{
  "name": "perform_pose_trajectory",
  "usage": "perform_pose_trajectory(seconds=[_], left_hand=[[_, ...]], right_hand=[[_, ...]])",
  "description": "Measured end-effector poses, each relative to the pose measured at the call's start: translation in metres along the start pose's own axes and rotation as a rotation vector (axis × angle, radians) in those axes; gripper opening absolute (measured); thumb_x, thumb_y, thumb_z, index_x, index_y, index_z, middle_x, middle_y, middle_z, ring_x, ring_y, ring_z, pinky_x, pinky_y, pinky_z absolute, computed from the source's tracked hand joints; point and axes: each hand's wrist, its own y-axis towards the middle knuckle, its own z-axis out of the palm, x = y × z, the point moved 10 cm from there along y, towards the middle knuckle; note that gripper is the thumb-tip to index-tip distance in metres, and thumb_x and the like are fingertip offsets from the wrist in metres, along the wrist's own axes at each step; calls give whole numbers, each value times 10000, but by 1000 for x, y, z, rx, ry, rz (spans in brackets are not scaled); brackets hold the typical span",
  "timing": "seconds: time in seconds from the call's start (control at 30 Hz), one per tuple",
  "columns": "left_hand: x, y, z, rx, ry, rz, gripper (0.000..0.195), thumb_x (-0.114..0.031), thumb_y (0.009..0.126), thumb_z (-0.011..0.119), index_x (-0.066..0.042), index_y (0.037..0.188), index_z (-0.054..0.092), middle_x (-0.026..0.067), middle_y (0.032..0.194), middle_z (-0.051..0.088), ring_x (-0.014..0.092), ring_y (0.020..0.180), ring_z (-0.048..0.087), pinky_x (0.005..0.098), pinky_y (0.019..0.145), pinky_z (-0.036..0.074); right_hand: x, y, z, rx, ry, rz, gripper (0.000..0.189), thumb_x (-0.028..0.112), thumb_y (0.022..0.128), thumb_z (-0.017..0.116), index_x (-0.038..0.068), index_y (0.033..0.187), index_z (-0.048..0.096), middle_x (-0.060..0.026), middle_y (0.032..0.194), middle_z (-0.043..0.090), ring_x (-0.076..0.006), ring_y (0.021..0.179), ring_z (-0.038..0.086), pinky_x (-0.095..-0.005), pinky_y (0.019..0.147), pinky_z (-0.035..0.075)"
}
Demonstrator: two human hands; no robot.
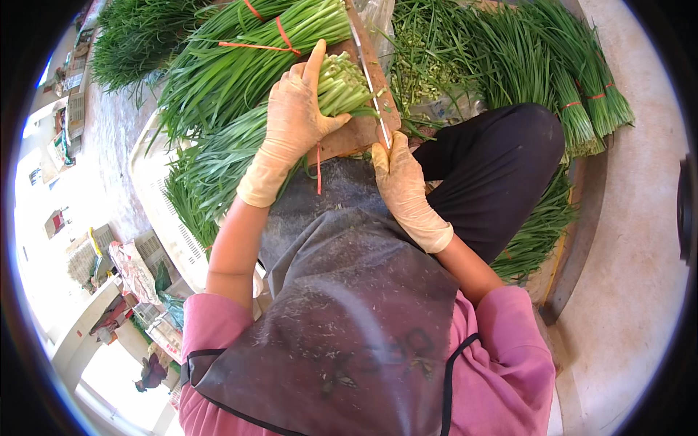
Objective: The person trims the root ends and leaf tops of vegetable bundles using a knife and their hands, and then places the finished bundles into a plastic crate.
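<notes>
My left hand (294, 106), in a cream rubber glove, lies over a bunch of garlic chives (343, 84) and holds it down. Its thumb and index finger are spread around the pale stem ends, which rest on a wooden board (349, 143). In my right hand (402, 177), gloved alike, is the near end of a long knife (368, 76); the handle is hidden by the fingers. The blade runs away from me along the board, just right of the stem ends. Beyond my left hand lie more chives (322, 24) tied with red bands.
Cut stem pieces and loose leaves (422, 71) are heaped right of the board. Banded chive bunches (578, 103) lie at the far right, past my raised knee (507, 141). A white plastic crate (158, 191) stands at left. Farther off is a person (151, 373).
</notes>
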Motion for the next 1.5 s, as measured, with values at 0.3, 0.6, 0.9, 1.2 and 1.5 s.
perform_pose_trajectory(seconds=[0.3,0.6,0.9,1.2,1.5], left_hand=[[-11,8,54,231,236,-57,1279,-504,517,936,-23,1529,319,184,1234,544,372,1162,552,460,1003,468],[-10,18,70,248,226,-51,1129,-436,562,931,-2,1457,396,239,1257,592,414,1104,622,466,958,516],[-6,20,78,310,321,-117,811,-387,656,867,-51,1307,518,190,1085,668,381,971,677,463,851,542],[-12,20,75,247,311,-46,721,-340,651,845,-46,1246,564,181,1003,680,378,899,686,460,806,548],[-13,24,78,266,318,-45,648,-328,667,831,-60,1194,567,171,983,677,366,895,687,454,791,551]], right_hand=[[-35,16,-53,-139,208,119,397,266,999,594,55,1320,493,-232,956,688,-438,886,677,-484,767,531],[-20,4,-45,-86,130,42,367,289,981,627,72,1261,531,-209,941,692,-428,854,677,-482,751,533],[3,-8,-41,-81,-14,-78,345,284,985,633,83,1250,540,-170,887,683,-398,758,669,-465,660,537],[14,16,-20,-92,-309,-147,300,317,974,627,50,976,492,-151,696,620,-341,556,643,-423,493,512],[3,22,-4,-10,-228,-4,340,333,990,600,24,1024,461,-227,718,664,-427,669,683,-502,594,565]])
